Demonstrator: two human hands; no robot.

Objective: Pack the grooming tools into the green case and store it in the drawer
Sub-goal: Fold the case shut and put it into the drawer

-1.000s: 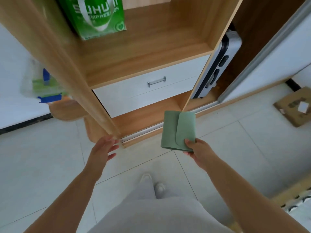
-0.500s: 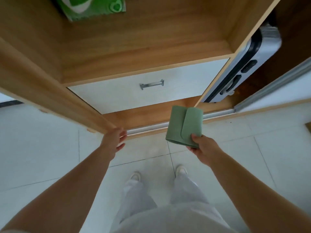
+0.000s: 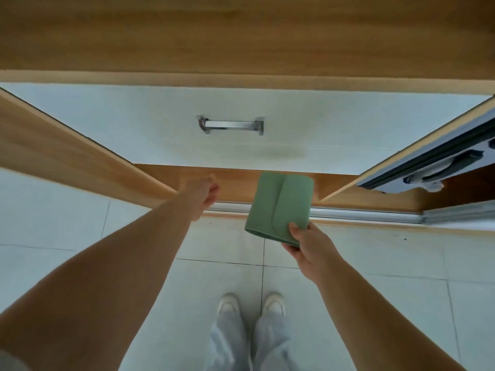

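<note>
Two steps left, I reckon: my right hand (image 3: 308,246) pinches the closed case (image 3: 280,206) by its near corner, low before the shut drawer (image 3: 308,145). Left hand (image 3: 201,195), fingers loosely curled, empty, reaches toward its handle (image 3: 231,125).

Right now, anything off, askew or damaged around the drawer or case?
One oddity: a faint yellowish smudge on the white drawer front, below and right of the metal handle. It looks like a stain or a reflection; can't tell which. The drawer is shut, and the green case sits flap-closed in the right hand.
</note>
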